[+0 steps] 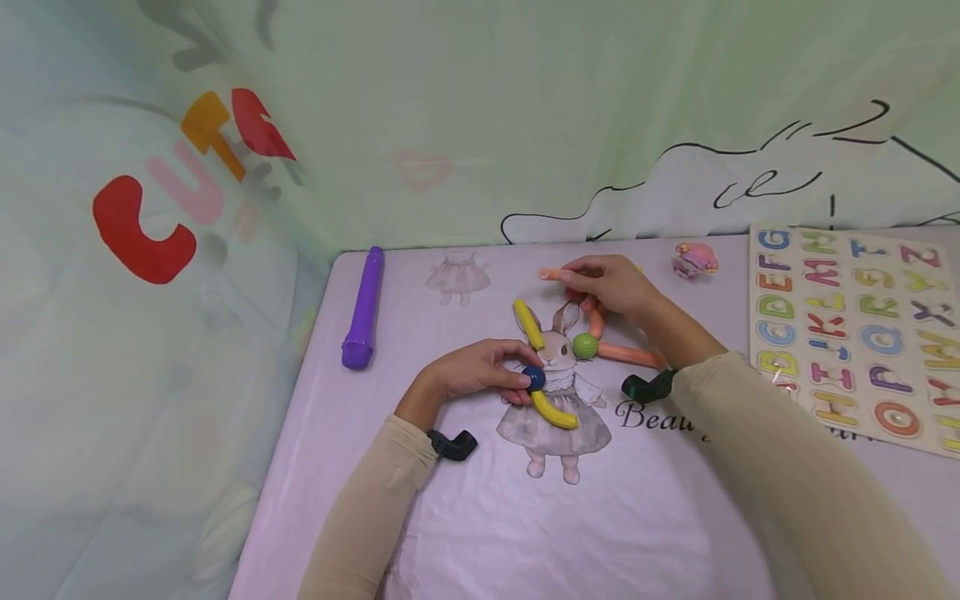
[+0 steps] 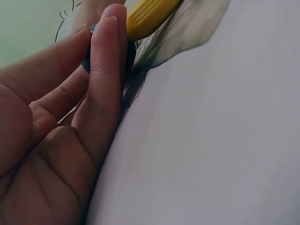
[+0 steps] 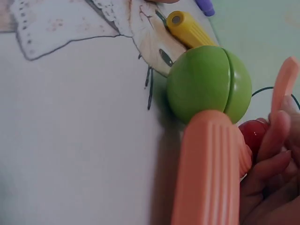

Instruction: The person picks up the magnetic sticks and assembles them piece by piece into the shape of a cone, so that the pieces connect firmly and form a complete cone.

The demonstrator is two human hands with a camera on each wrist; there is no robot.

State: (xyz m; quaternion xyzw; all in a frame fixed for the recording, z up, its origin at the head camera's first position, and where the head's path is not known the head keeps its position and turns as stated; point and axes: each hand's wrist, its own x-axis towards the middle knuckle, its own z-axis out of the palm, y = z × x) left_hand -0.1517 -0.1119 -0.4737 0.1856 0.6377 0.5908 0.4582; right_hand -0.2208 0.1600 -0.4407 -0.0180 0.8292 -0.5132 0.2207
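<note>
My left hand (image 1: pixel 480 371) pinches a blue ball (image 1: pixel 535 378) between thumb and fingers. A curved yellow rod (image 1: pixel 557 414) meets the ball's lower side; a straight yellow rod (image 1: pixel 528 323) lies just above it. My right hand (image 1: pixel 611 287) holds a short orange rod (image 1: pixel 551 273), whose free end points left. In the right wrist view, a red ball (image 3: pixel 253 134) is against the right fingers, which partly cover it. Close by sits a green ball (image 1: pixel 585 346) with a long ribbed orange rod (image 1: pixel 632 356) running right from it. Another orange piece (image 1: pixel 596 322) rises from the green ball toward my right hand.
A purple rod with a wider end (image 1: pixel 363 308) lies at the table's left. Toward the back right sits a small pink toy (image 1: pixel 695 259). An alphabet board (image 1: pixel 855 333) fills the right side. Printed curtains stand behind and left of the table.
</note>
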